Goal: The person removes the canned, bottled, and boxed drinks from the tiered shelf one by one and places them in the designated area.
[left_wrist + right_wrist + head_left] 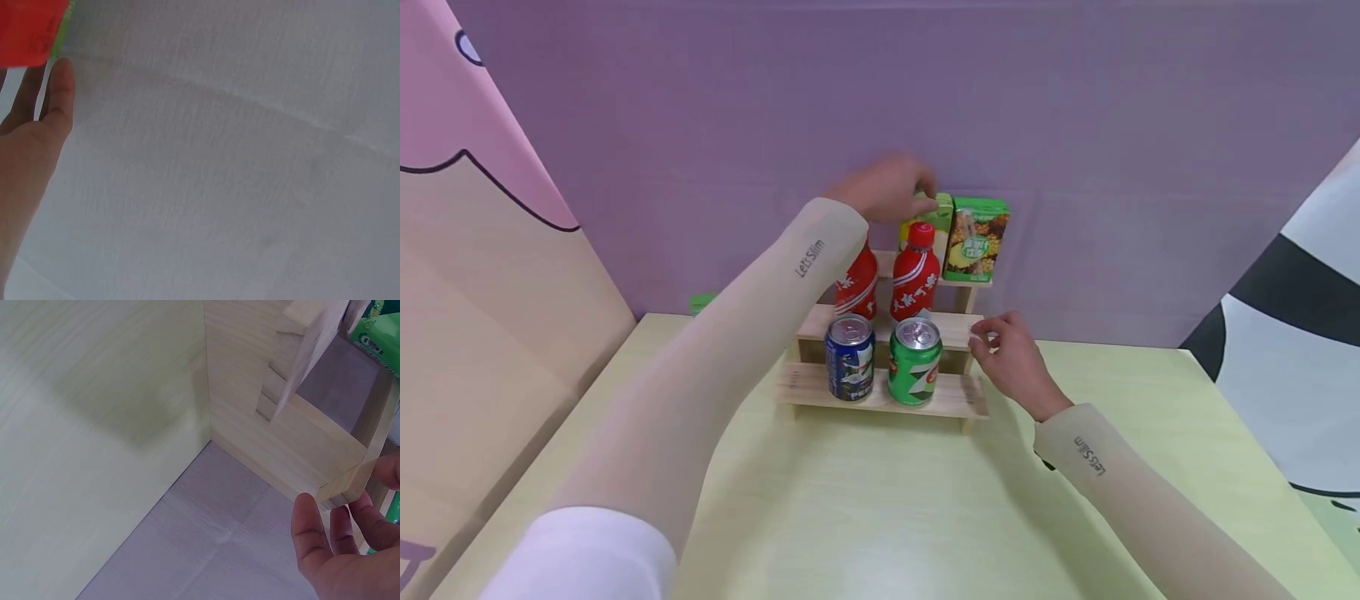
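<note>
My left hand (pixel 887 187) reaches over the top tier of a small wooden step shelf (pixel 805 385) and pinches a yellow-green juice box (pixel 943 218) near its top. The left wrist view shows that hand (pixel 34 134) with a red object (pixel 28 31) in front of its fingers. My right hand (pixel 1013 362) grips the right end of the middle tier; the right wrist view shows fingers round the wooden end piece (pixel 347 487). Beside the pinched box stands a green pineapple juice box (pixel 976 242). Two red bottles, one partly hidden by my left arm, stand upright on the middle tier.
On the lowest tier stand a blue can (pixel 850 367) and a green can (pixel 914 371). The shelf is on a pale wooden table (pixel 865 492) against a purple backdrop (pixel 1075 117). Something green (pixel 702 302) shows at the table's back left.
</note>
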